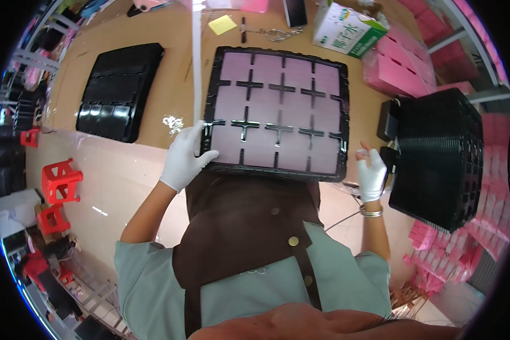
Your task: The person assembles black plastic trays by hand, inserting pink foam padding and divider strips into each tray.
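The black compartment tray (277,110), filled with pale pink rectangular pieces, is being held at its near left corner by the gloved left hand (184,158), fingers curled over the rim. It is lying flat on the brown table (170,85). The gloved right hand (371,173) is being kept loosely half-open, grasping nothing, between the tray's near right corner and a tall stack of black trays (442,158).

Tan worktable (170,102), red stools (59,178) nr floor
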{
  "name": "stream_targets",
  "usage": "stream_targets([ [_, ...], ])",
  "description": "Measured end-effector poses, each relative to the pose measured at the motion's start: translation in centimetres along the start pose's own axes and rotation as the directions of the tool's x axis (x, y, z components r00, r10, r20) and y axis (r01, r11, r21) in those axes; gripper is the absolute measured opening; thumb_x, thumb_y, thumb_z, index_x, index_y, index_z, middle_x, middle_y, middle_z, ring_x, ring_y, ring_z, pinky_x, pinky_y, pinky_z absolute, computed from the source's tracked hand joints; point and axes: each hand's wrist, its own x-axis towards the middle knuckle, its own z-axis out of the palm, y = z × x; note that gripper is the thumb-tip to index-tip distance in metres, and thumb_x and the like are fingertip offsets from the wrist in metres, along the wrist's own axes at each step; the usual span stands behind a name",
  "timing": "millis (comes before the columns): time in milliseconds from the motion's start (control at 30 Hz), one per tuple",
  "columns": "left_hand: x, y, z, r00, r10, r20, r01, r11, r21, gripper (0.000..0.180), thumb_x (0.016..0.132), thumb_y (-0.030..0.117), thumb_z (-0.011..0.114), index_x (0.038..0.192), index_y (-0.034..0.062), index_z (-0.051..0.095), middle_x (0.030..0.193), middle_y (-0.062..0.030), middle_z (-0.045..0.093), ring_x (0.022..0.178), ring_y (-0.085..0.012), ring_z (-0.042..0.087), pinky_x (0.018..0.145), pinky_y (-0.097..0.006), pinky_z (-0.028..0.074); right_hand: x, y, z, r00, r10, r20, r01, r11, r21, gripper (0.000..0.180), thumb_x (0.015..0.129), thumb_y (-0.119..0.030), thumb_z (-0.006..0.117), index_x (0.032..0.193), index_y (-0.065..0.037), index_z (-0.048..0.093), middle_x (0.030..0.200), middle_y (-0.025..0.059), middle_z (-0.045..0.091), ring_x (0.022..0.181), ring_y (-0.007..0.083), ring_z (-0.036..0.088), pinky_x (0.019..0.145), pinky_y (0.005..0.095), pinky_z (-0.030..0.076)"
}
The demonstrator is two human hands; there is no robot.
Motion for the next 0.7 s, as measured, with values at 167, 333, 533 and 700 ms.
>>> stream_targets([
  [167, 0.7, 1.2, 2.7, 0.937, -0.342, -0.077, 0.336, 0.938, -0.081, 0.089, 0.069, 0.030, 0.082, 0.138, -0.0002, 0.033, 0.109, -0.0216, 0.050, 0.098, -0.0368, 0.055, 0.085, -0.041, 0.049, -2.4, -0.3, 4.3, 0.998, -0.060, 0.014, 0.062, 0.986, -0.152, 0.069, 0.064, -0.030, 0.083, 0.118, 0.001, 0.054, 0.093, 0.0140, 0.056, 0.080, 0.0287, 0.058, 0.073, 0.0396, 0.050],
  [333, 0.5, 0.1, 4.5, 0.921, -0.326, -0.213, 0.312, 0.945, -0.097, 0.071, 0.074, 0.022, 0.077, 0.132, -0.0016, 0.042, 0.102, -0.0193, 0.051, 0.096, -0.0347, 0.055, 0.085, -0.039, 0.047, -2.7, -0.6, 5.3, 0.992, 0.122, -0.036, -0.125, 0.989, -0.081, 0.069, 0.062, -0.024, 0.084, 0.118, 0.002, 0.054, 0.101, 0.0146, 0.053, 0.091, 0.0310, 0.055, 0.080, 0.0400, 0.047],
  [533, -0.9, 1.5, 2.9, 0.844, -0.479, -0.243, 0.136, 0.628, -0.766, 0.046, 0.084, 0.015, 0.069, 0.122, -0.0039, 0.052, 0.099, -0.0076, 0.057, 0.090, -0.0167, 0.055, 0.081, -0.032, 0.046, -4.1, -1.5, 3.7, 0.983, -0.055, -0.173, 0.076, 0.989, 0.123, 0.075, 0.062, -0.021, 0.085, 0.122, 0.005, 0.048, 0.104, 0.0137, 0.048, 0.098, 0.0297, 0.050, 0.089, 0.0376, 0.042],
  [700, -4.5, 2.1, -7.9, 0.560, -0.667, -0.491, -0.073, 0.551, -0.831, 0.033, 0.093, 0.025, 0.060, 0.117, 0.0028, 0.057, 0.098, -0.0024, 0.059, 0.086, -0.0101, 0.053, 0.078, -0.025, 0.045, -1.5, -9.5, 0.4, 0.882, -0.404, -0.242, 0.457, 0.857, 0.236, 0.083, 0.075, -0.045, 0.078, 0.130, 0.005, 0.042, 0.115, 0.0119, 0.047, 0.099, 0.0230, 0.050, 0.089, 0.0340, 0.042],
])
